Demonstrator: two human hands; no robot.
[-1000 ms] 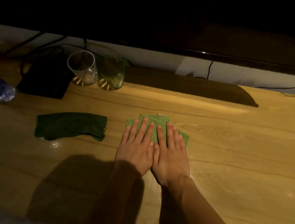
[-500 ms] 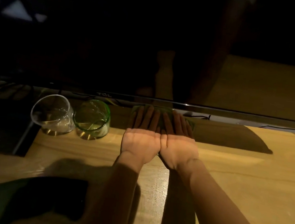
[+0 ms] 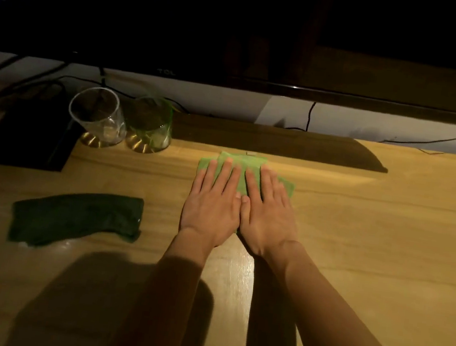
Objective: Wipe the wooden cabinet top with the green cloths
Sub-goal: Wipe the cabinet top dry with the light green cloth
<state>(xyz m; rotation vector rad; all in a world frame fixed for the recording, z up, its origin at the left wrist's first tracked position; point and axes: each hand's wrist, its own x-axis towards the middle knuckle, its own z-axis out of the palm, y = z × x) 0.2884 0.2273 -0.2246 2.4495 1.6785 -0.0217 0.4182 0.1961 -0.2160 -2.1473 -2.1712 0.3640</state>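
Observation:
A light green cloth (image 3: 243,164) lies folded on the wooden cabinet top (image 3: 371,233), a little in front of the shadowed strip under the television. My left hand (image 3: 211,202) and my right hand (image 3: 269,215) lie side by side on it, palms down, fingers straight, pressing it flat. Only the cloth's far edge and right corner show past my fingers. A second, dark green cloth (image 3: 77,217) lies crumpled on the wood to the left, apart from both hands.
A clear glass (image 3: 97,116) and a green glass (image 3: 151,124) stand at the back left beside a black box (image 3: 27,139). A television (image 3: 238,30) hangs over the back edge, with cables (image 3: 309,116) along the white wall. Bare wood stretches to the right.
Both hands pushed the light green cloth away to the back under the television, then drew it back toward me into the lit wood. The dark cloth stayed put.

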